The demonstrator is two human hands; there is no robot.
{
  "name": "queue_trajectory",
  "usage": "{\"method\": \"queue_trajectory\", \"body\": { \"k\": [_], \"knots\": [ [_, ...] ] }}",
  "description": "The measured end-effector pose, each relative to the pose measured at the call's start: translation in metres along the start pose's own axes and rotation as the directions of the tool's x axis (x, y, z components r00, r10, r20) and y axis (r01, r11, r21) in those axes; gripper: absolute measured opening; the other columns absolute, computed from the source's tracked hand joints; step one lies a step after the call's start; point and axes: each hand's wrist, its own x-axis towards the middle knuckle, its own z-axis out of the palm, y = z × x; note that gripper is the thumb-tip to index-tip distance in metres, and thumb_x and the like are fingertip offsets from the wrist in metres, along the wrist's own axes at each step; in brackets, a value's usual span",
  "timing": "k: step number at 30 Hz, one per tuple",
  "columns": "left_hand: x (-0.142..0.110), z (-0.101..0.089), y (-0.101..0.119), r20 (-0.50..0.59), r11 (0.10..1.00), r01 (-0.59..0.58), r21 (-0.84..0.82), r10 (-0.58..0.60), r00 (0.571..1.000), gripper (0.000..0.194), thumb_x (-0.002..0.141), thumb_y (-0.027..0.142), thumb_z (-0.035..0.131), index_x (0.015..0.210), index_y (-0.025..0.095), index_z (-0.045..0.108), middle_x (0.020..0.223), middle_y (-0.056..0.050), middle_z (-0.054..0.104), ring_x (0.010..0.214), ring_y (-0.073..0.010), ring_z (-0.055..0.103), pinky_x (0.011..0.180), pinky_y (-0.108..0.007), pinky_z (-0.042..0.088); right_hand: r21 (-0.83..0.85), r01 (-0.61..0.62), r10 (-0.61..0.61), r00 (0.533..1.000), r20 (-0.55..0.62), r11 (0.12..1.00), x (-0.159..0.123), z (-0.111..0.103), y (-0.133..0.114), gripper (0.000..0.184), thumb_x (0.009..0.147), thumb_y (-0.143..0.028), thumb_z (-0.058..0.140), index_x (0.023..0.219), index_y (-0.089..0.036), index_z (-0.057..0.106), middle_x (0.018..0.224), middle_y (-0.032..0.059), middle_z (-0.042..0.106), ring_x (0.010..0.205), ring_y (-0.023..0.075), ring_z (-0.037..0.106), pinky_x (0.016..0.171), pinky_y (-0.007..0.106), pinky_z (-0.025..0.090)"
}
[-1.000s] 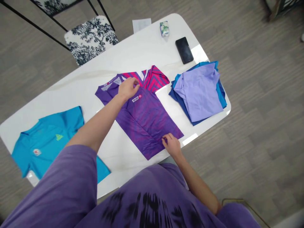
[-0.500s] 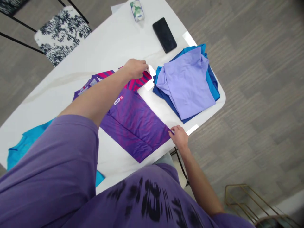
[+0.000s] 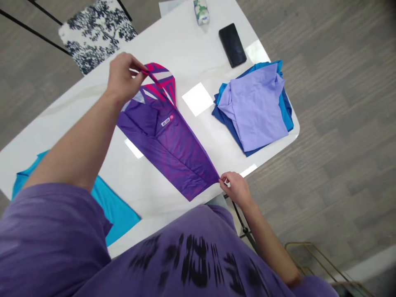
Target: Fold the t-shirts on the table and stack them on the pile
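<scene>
Left hand [image 3: 126, 77] pinching my shirt [image 3: 176, 150] by its pink end, right hand [image 3: 235, 189] pinching a bottom corner, clothes pile [image 3: 256, 109] beyond it!

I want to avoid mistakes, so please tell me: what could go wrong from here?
The left grip pinches pink-patterned cloth of the purple shirt, the right grip a lower corner; either might slip and leave creases. The clothes pile lies near the edge of the table, so a bump could push it off.
</scene>
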Motion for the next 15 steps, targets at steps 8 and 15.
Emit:
{"method": "queue_trajectory", "body": {
  "k": [8, 15],
  "knots": [
    [-0.171, -0.044, -0.118, 0.048, 0.917, 0.359, 0.174, -0.372, 0.927, 0.028, 0.095, 0.024, 0.076, 0.12, 0.012, 0.072, 0.117, -0.005, 0.067, 0.107, -0.0173, 0.054, 0.12, -0.046, 0.049, -0.163, 0.172, -0.113, 0.942, 0.317, 0.972, -0.01, 0.103, -0.067, 0.018, 0.106, -0.029, 0.063, 0.119, -0.023, 0.074, 0.114, 0.0076, 0.076, 0.109, 0.0244, 0.068, 0.096, 0.035, 0.046],
    [-0.284, 0.015, -0.033, 0.052, 0.96, 0.228, 0.163, -0.24, 0.969, 0.034, 0.102, 0.037, 0.058, 0.13, 0.025, 0.073, 0.129, -0.013, 0.065, 0.125, -0.0351, 0.059, 0.112, -0.052, 0.045, -0.268, 0.079, -0.012, 0.971, 0.241, 0.96, -0.007, 0.123, -0.09, 0.032, 0.111, -0.036, 0.055, 0.136, -0.026, 0.071, 0.132, 0.0088, 0.072, 0.115, 0.0239, 0.07, 0.101, 0.034, 0.051]
  ]
}}
